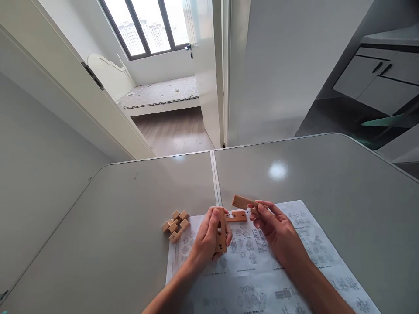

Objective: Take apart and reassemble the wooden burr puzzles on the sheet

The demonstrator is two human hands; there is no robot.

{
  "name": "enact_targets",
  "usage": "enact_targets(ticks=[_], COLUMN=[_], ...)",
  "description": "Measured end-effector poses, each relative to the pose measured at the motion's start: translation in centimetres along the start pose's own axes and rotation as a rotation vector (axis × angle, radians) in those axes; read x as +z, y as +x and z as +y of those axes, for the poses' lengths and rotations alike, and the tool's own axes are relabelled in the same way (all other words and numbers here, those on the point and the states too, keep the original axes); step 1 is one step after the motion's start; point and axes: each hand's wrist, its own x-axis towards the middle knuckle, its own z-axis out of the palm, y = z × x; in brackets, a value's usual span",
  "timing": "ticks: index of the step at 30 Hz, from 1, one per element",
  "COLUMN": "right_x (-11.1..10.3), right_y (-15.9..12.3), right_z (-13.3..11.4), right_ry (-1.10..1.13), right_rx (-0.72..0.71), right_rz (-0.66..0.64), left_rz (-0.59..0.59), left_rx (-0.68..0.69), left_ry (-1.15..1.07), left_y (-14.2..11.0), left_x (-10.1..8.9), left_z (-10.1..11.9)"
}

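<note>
My left hand (205,235) is closed around a flat wooden puzzle piece marked 2 (221,233), held upright with an oval slot showing. In my right hand (276,224), thumb and fingers pinch a second wooden puzzle piece (242,202), its free end pointing left. Between the hands, a slotted wooden piece (241,216) lies on the printed sheet (248,272). Left of my left hand sits a small cluster of notched wooden pieces (176,224), by the sheet's corner. The sheet carries rows of small diagrams, too fine to read.
A grey table (137,244) with a pale seam (214,174) spans the foreground. Beyond its far edge are an open white door (206,69), a bed (163,91) and a window (147,26). White cabinets (376,78) stand at the right.
</note>
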Motion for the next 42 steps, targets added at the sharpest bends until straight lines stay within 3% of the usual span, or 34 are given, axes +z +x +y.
enact_targets(ticks=[8, 12, 19, 35, 42], right_x=[0.2, 0.4, 1.0, 1.2, 1.2], right_y=[-0.7, -1.1, -1.6, -1.3, -1.4], right_z=[0.3, 0.6, 0.4, 0.8, 0.7], right_ry=[-0.183, -0.268, -0.423, -0.402, -0.421], right_rx=[0.030, 0.043, -0.025, -0.022, -0.008], right_rz=[-0.193, -0.264, -0.232, -0.263, -0.280], left_rz=[0.000, 0.061, 0.074, 0.008, 0.034], left_rx=[0.008, -0.014, 0.017, 0.026, 0.018], left_ry=[-0.091, -0.145, -0.132, -0.111, -0.103], left_y=[-0.3, -0.5, -0.4, -0.3, -0.3], left_x=[-0.1, 0.3, 0.5, 0.1, 0.3], left_z=[-0.1, -0.2, 0.0, -0.3, -0.1])
